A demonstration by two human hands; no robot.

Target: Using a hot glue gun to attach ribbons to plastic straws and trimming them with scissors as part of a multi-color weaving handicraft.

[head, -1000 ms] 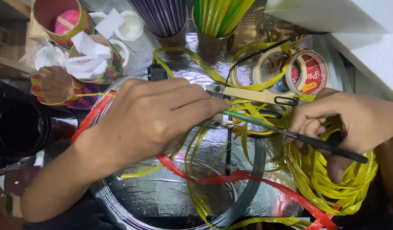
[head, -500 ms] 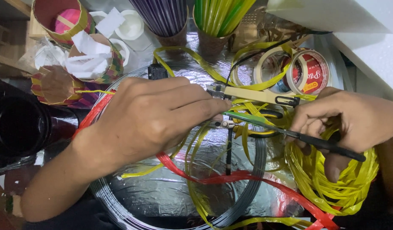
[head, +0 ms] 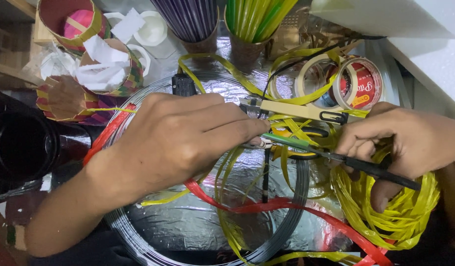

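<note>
A thin rod [head: 286, 142], green at its left part and black at its right, lies across the middle of the head view. My left hand [head: 173, 140] is palm down over the work, and its fingertips pinch the rod's green end. My right hand [head: 409, 143] is closed around the black part [head: 380, 170], whose tip sticks out past the fingers. Loose yellow plastic strips [head: 385, 212] are bundled under the right hand. A red strip [head: 286, 204] runs beneath both hands.
A coil of grey wire [head: 291, 216] rings the foil-covered surface [head: 188, 221]. A beige utility knife [head: 296, 111] and tape rolls [head: 358, 83] lie behind the hands. Cups of purple straws [head: 188, 19] and green straws [head: 252, 19] stand at the back, with woven paper cups [head: 65, 96] on the left.
My left fingertips have crept slightly to the right along the rod. The right hand has kept its hold and place.
</note>
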